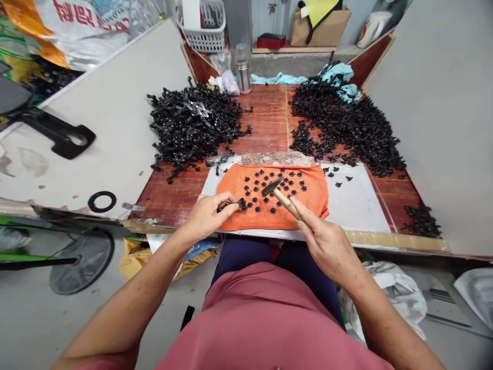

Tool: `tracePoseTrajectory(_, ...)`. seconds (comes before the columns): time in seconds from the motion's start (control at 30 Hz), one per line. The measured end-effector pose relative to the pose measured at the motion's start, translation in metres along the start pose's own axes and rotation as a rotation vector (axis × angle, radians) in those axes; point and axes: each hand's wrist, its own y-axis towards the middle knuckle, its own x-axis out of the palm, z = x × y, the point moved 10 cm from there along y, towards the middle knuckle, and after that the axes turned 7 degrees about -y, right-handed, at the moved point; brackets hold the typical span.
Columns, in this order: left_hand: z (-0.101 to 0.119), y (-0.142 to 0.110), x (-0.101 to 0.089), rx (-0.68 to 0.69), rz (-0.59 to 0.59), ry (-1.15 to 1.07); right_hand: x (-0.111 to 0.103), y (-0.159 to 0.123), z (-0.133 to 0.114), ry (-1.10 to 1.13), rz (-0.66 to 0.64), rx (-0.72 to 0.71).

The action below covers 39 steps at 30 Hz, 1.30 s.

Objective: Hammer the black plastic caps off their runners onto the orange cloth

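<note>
My right hand (325,239) grips the wooden handle of a small hammer (287,203), its dark head raised above the orange cloth (231,218). Pinched in the fingers of my left hand (210,213) is a small black strip-like part (223,205), mostly covered by the fingers. Its end reaches the black round pegs at the left of the cloth. Several such black pegs (265,200) stand spaced apart on the cloth, stems up. Beneath the cloth lies a white sheet (358,205).
A heap of black strip parts (192,123) fills the back left, and a heap of loose black pegs (354,128) the back right. A steel flask (243,74) stands behind. White side panels (450,128) flank the table. A black ring (102,194) lies at left.
</note>
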Motion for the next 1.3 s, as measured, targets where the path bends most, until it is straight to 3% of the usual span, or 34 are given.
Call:
tracePoseTrajectory(0.1,0.004,-0.009,0.020,-0.002,-0.061,-0.217,0.006,-0.003,0.007,0.071,0.041,0.059)
tracePoseTrajectory(0.2,0.015,-0.018,0.040,0.022,-0.152,-0.414,0.018,0.006,-0.001,0.226,0.050,0.071)
tracePoseTrajectory(0.33,0.031,-0.026,0.051,0.086,-0.195,-0.482,0.041,0.025,-0.017,0.524,0.020,0.083)
tracePoseTrajectory(0.5,0.036,-0.029,0.048,0.136,-0.143,-0.305,0.059,0.028,-0.010,0.723,0.068,0.187)
tracePoseTrajectory(0.67,0.020,-0.032,0.038,0.092,-0.081,-0.592,0.066,0.020,0.002,0.842,0.042,0.304)
tracePoseTrajectory(0.8,0.014,-0.036,0.039,0.068,-0.104,-0.627,0.063,0.016,0.007,0.910,0.057,0.343)
tracePoseTrajectory(1.0,0.029,-0.047,0.062,-0.010,-0.368,-0.512,0.057,0.004,0.014,0.862,0.135,0.344)
tracePoseTrajectory(1.17,0.036,-0.048,0.056,-0.014,-0.354,-0.428,0.047,-0.007,0.026,0.819,0.117,0.327)
tracePoseTrajectory(1.3,0.036,-0.050,0.068,-0.053,-0.443,-0.491,0.023,-0.008,0.049,0.755,0.165,0.317)
